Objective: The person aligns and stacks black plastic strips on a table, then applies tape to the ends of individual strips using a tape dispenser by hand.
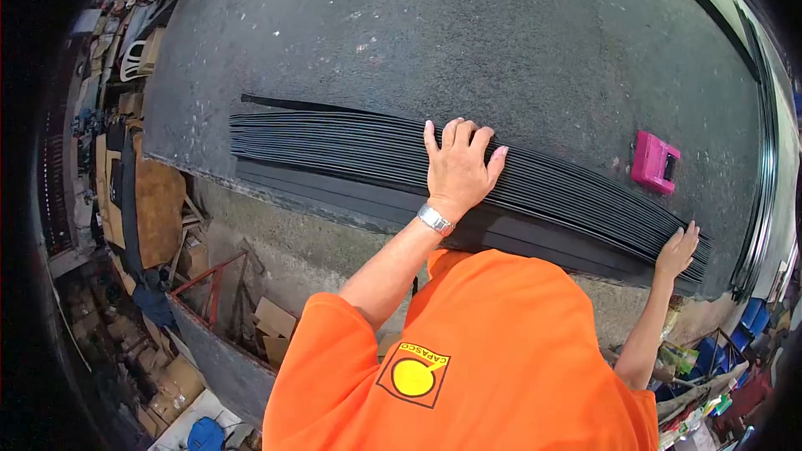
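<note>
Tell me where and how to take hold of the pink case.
Probably best: come from above with the right hand, spanning the pink case across its narrower width, midway along its longer sides. Bare dark table lies to either side, while its near end sits close to the black strips.

Counter (468, 33): dark grey, white-speckled. Strips (351, 142): black, finely lined lengthwise. Case (647, 161), three o'clock: pink. Shirt (501, 342), six o'clock: orange; badge (413, 377) yellow and black. Wristwatch (434, 219): silver. Chair (131, 61), ten o'clock: white.
</note>
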A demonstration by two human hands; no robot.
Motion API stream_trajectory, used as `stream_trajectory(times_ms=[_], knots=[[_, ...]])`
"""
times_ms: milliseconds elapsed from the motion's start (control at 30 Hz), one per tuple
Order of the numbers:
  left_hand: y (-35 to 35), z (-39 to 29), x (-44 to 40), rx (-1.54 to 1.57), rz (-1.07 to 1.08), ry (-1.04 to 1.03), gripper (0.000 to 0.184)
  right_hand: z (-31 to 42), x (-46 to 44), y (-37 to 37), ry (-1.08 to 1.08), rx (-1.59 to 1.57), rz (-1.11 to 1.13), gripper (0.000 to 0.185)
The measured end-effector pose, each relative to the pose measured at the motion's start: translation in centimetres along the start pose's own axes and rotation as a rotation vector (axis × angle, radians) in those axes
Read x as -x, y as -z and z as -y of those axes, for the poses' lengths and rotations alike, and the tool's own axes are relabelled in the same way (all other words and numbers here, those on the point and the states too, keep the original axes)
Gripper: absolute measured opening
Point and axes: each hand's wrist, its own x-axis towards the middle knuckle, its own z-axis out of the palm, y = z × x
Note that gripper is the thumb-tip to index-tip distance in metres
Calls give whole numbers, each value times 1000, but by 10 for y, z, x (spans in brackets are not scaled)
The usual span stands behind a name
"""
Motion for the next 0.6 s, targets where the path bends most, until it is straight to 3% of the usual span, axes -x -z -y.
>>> stream_trajectory(times_ms=[600], knots=[[-6,4,-3,-54,10,-27,55,-2,-6,-6,-38,16,71,56]])
